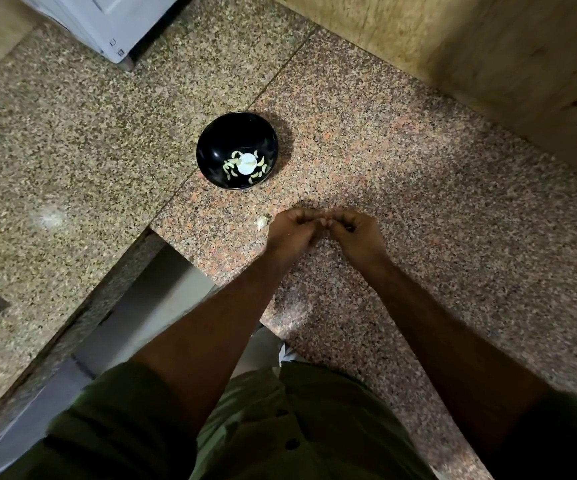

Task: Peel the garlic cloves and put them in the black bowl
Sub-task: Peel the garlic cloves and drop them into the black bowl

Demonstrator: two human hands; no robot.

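Observation:
The black bowl (211,147) stands on the speckled granite counter (418,202), ahead and to the left of my hands. Several peeled pale garlic cloves (231,164) lie in a ring on its bottom. My left hand (290,230) and my right hand (356,233) meet fingertip to fingertip just above the counter, fingers curled, pinching a small garlic clove (325,221) between them that is mostly hidden. A whitish garlic piece (262,222) lies on the counter just left of my left hand.
A white appliance (107,22) stands at the far left corner. A beige tiled wall (488,46) runs along the right side. The counter is cut away at the lower left, with a grey gap (141,306) beside my left forearm.

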